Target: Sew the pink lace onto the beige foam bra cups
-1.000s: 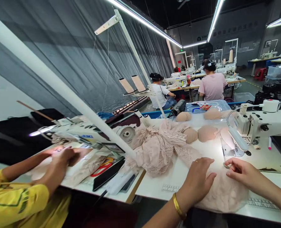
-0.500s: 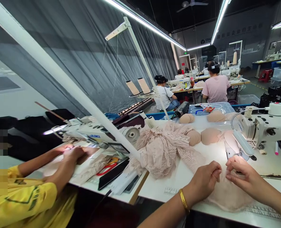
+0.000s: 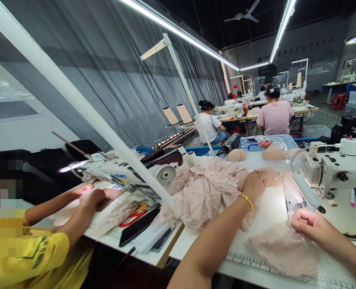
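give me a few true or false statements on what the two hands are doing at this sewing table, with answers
1. The left hand is stretched out onto a moulded cup. True.
2. The right hand lies on the sewing machine. False: it is closed on the lace piece, on the table in front of the sewing machine.
3. The gold bangle is on the right wrist. False: the gold bangle is on the left wrist.
4. A person in a yellow sleeve has both hands at the next machine to the left. True.

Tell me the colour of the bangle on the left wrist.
The bangle is gold; the head view shows it.
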A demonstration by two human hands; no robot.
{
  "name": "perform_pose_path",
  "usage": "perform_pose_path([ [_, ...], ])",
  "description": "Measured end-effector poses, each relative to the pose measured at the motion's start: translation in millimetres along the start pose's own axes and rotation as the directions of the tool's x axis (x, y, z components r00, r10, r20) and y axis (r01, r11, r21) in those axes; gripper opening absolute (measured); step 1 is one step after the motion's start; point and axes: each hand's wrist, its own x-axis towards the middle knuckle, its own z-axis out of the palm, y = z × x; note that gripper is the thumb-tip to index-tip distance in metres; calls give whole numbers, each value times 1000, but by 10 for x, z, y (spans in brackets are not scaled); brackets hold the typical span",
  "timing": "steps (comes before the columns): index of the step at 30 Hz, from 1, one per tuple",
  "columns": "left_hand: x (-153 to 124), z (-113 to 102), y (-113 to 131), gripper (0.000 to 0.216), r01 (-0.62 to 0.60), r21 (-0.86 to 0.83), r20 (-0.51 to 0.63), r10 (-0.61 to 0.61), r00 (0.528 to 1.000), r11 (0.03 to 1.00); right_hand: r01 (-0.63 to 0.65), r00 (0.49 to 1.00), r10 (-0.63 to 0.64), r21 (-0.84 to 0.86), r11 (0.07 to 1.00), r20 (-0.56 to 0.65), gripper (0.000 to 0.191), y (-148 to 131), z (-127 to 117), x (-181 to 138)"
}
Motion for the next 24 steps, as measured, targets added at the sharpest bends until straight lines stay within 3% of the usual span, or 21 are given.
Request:
perform_pose_path([
  [6,-132,-240,13,28,147,-141,-200,-174,964,979,-42,999,41,47,998,13,40,-17,-37,-3],
  [9,-416,-428,81,19,181,-253,-172,-229,958,950,-58,998,56,78,995,23,32,-60,-35,-26],
  [13,-982,-543,222,11,139,-495,83,-112,990,857,-31,999,28,107,994,25,33,-107,-43,-59],
  [16,-1315,-474,305,15,146,-593,213,-21,977,792,3,1000,-5,96,995,14,44,-115,-60,-84],
  [20,-1442,-277,380,15,94,-468,225,16,974,879,51,999,-50,34,998,-13,49,-114,-20,-124],
  [22,-1395,-195,405,26,-52,-411,149,123,981,910,71,997,-71,4,997,-23,48,-120,25,-148],
  [24,-1302,-150,408,51,-217,-424,104,286,953,879,104,995,-104,-36,994,-5,46,-135,59,-180],
])
